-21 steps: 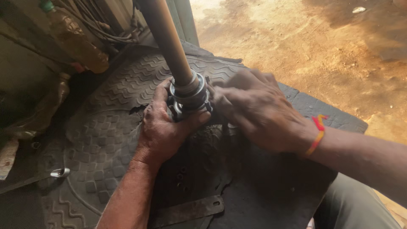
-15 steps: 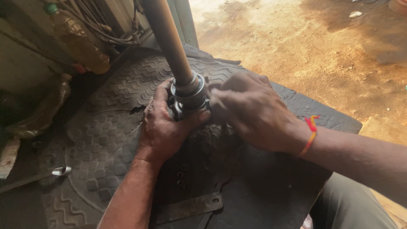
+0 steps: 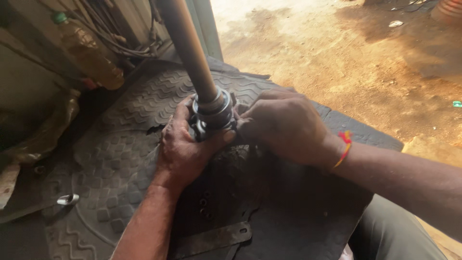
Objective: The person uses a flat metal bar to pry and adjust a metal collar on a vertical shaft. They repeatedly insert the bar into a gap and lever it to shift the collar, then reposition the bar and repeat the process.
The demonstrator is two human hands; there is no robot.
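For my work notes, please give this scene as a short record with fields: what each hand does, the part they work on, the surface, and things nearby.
left hand: left hand wraps the metal joint from the left, thumb under it
right hand: right hand presses fingertips on the joint's right side; red-yellow wrist thread
part: joint sits at the lower end of a tilted shaft
surface: black patterned rubber mat
nearby: plastic bottle upper left; flat metal plate below; dirt ground at right

both hands close together, l hand (image 3: 185, 147) cupped, r hand (image 3: 284, 125) curled, fingers bent.
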